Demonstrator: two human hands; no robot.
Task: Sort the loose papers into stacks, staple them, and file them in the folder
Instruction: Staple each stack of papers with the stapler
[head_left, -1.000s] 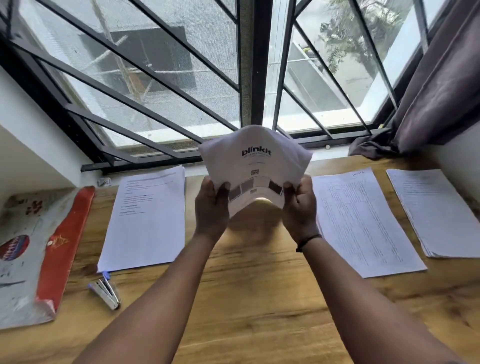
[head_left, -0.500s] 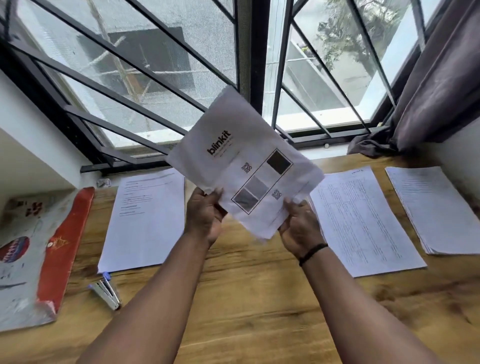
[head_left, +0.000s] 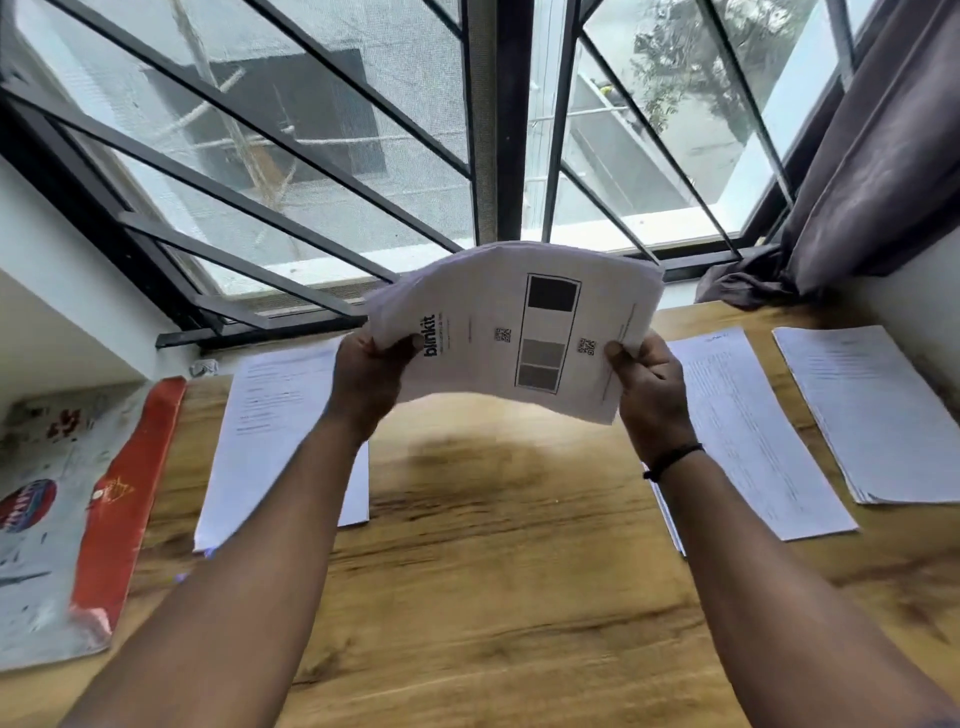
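I hold a thin stack of white printed papers (head_left: 514, 322) in the air above the middle of the wooden table (head_left: 493, 571), its long side running left to right and its middle bowed upward. My left hand (head_left: 369, 379) grips its left short edge and my right hand (head_left: 647, 384) grips its right short edge, thumbs on top. Three other paper stacks lie flat on the table: one at the left (head_left: 270, 426), one right of centre (head_left: 748, 431) and one at the far right (head_left: 878, 410). The red and grey folder (head_left: 72, 514) lies at the table's left end.
A barred window (head_left: 483, 130) runs along the table's back edge. A dark curtain (head_left: 862, 156) hangs at the back right, its hem resting on the tabletop. White wall borders the table at the left and right. My left forearm hides the spot where the stapler lay.
The held stack has been turned from upright, through a tilt, to lying sideways, and both hands now grip its short ends. My left forearm now covers the stapler.
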